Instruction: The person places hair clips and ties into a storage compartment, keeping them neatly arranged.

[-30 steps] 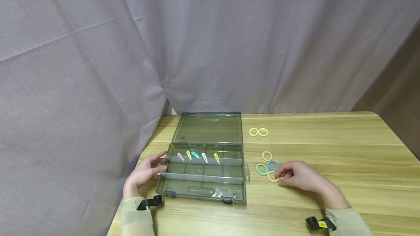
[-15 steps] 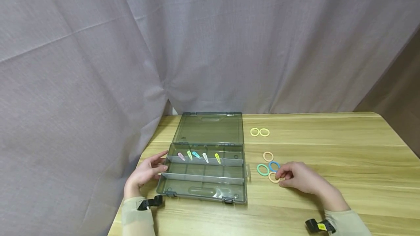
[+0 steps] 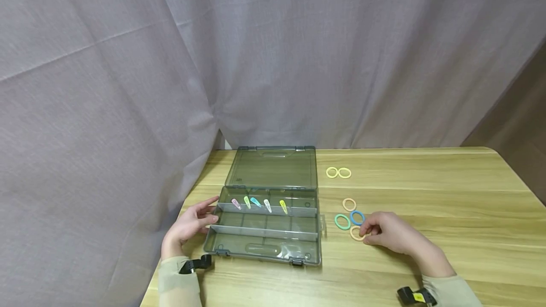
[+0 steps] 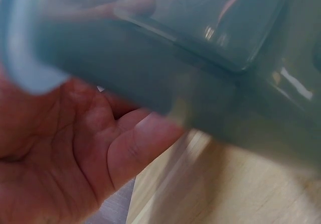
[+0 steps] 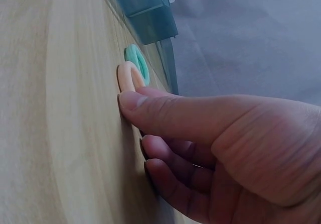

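My right hand pinches the edge of a peach hair tie between thumb and forefinger, low at the tabletop. In the right wrist view that hair tie overlaps a green one. A green hair tie, a blue one and another peach one lie close by. At the left side of an open, translucent grey compartment box, my left hand rests with fingers spread against the wall. Its thumb touches the box's side in the left wrist view.
Several snap hair clips in different colours lie along the box's rear divider. Beyond it, the lid is laid back flat. Two yellow hair ties sit farther back on the wooden table. A grey curtain hangs behind.
The whole head view has shifted very slightly. My right hand stays at the peach hair tie, and my left hand keeps its place by the box.
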`<state>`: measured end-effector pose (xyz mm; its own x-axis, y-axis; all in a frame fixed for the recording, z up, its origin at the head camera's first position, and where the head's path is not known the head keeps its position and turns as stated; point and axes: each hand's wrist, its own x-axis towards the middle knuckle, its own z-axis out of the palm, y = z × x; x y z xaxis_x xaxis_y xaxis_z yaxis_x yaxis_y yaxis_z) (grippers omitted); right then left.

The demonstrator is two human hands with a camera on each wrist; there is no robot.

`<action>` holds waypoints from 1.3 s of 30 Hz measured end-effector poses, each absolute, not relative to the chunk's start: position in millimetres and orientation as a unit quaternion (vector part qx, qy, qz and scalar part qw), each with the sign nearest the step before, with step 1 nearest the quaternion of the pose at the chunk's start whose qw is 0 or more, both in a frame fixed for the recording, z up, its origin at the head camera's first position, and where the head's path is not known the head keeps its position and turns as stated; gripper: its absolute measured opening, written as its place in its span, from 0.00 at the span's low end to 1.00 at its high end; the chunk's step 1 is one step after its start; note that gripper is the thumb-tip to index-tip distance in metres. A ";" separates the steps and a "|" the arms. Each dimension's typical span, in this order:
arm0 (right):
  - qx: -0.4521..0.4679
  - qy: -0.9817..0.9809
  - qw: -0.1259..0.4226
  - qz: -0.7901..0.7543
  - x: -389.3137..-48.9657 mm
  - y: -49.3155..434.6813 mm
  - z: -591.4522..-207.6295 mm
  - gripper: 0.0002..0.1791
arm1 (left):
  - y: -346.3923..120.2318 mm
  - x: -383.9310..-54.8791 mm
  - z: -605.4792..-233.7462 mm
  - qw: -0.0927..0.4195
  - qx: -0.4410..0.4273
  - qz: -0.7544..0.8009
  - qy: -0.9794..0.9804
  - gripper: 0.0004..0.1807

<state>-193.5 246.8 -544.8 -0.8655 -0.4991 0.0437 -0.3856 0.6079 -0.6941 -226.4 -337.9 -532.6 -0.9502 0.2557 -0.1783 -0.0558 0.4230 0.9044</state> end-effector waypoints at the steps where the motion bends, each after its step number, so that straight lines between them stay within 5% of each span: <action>1: -0.248 0.893 0.078 -0.366 -193.3 246.9 -545.0 0.09 | -337.8 -226.6 -532.8 0.146 0.059 0.533 0.831 0.39; 39: -0.286 0.867 0.076 -0.400 -192.1 258.9 -535.9 0.05 | -338.9 -227.0 -532.7 0.147 0.060 0.535 0.830 0.39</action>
<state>-192.1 258.9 -535.9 -0.8244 -0.5575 0.0980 -0.4363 0.5154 -0.7376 -227.0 -338.9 -532.7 -0.9497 0.2571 -0.1788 -0.0565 0.4209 0.9053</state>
